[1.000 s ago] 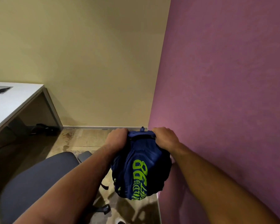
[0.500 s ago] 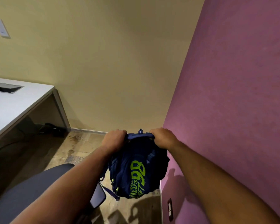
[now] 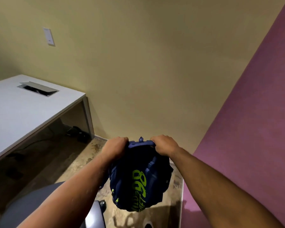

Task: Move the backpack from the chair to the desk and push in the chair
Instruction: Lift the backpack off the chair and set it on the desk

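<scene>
Backpack (image 3: 138,176): navy with lime-green lettering, held in the air by its top edge, body hanging down over the floor, clear of both chair and desk.
Left hand (image 3: 114,148): fist closed on the left end of the backpack's top edge.
Right hand (image 3: 164,146): fist closed on the right end of the same edge; a small loop sticks up between the two hands.
Chair (image 3: 38,204): grey seat at lower left, partly hidden under the left forearm, pulled out from the desk.
Desk (image 3: 21,111): white top at left, well apart from the backpack; a cable hatch (image 3: 38,88) set in its surface, lid raised.
Walls: beige wall (image 3: 138,63) ahead carrying a white wall plate (image 3: 48,36); purple wall (image 3: 253,120) at right.
Floor (image 3: 82,158): mottled tan; dark cables under the desk.
</scene>
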Action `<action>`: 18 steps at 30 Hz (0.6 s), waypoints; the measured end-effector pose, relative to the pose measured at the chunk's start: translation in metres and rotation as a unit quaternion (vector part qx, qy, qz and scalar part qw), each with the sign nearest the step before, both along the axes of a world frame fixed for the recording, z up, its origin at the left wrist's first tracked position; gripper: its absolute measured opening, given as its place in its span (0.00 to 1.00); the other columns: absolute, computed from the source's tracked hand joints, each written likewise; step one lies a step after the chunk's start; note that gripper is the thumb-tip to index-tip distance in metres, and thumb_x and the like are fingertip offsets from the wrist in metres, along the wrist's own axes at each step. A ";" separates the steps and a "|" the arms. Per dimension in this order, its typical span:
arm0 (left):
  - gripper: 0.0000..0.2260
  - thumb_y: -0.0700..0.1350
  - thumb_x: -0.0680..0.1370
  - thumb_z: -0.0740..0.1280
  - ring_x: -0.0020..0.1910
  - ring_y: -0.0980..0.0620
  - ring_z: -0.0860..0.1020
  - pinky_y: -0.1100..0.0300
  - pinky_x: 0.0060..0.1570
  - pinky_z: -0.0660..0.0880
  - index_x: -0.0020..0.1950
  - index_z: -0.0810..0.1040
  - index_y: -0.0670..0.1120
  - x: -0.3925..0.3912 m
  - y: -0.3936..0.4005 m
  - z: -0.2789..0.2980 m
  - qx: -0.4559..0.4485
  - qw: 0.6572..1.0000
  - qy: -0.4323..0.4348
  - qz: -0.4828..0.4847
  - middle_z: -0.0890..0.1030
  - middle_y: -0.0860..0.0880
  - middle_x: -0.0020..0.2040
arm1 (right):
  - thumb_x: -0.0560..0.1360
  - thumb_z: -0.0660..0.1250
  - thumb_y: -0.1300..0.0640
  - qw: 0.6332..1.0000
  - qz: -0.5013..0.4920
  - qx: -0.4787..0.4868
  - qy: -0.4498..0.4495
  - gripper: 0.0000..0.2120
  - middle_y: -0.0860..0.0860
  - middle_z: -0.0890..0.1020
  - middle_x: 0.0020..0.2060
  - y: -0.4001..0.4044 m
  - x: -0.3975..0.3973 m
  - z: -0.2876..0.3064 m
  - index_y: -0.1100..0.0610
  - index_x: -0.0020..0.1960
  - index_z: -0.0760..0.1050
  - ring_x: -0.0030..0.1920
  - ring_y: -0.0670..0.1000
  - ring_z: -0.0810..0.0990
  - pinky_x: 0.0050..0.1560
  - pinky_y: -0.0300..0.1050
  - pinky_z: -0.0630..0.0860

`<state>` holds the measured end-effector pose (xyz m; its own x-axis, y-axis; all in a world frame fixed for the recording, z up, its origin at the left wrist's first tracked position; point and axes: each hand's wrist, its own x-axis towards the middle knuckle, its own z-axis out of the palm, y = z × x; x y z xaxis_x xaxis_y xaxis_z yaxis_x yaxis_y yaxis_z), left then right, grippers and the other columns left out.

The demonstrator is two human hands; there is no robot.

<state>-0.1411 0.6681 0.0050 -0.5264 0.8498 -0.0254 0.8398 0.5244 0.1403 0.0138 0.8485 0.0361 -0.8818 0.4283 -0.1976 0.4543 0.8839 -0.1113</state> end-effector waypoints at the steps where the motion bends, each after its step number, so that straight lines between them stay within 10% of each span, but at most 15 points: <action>1: 0.04 0.46 0.77 0.63 0.42 0.41 0.82 0.49 0.40 0.79 0.49 0.75 0.47 -0.011 0.007 -0.002 -0.003 1.000 -0.004 0.011 0.83 0.45 0.43 | 0.77 0.60 0.62 1.000 0.011 -0.007 -0.007 0.12 0.54 0.83 0.51 0.011 -0.016 -0.002 0.51 0.54 0.79 0.49 0.59 0.81 0.43 0.49 0.73; 18: 0.07 0.48 0.78 0.63 0.45 0.43 0.81 0.52 0.39 0.71 0.55 0.74 0.54 -0.149 0.042 -0.007 0.032 0.976 -0.006 0.216 0.83 0.49 0.48 | 0.76 0.60 0.63 0.975 0.221 0.005 -0.013 0.14 0.53 0.84 0.51 0.095 -0.249 0.001 0.51 0.56 0.80 0.50 0.58 0.82 0.43 0.46 0.70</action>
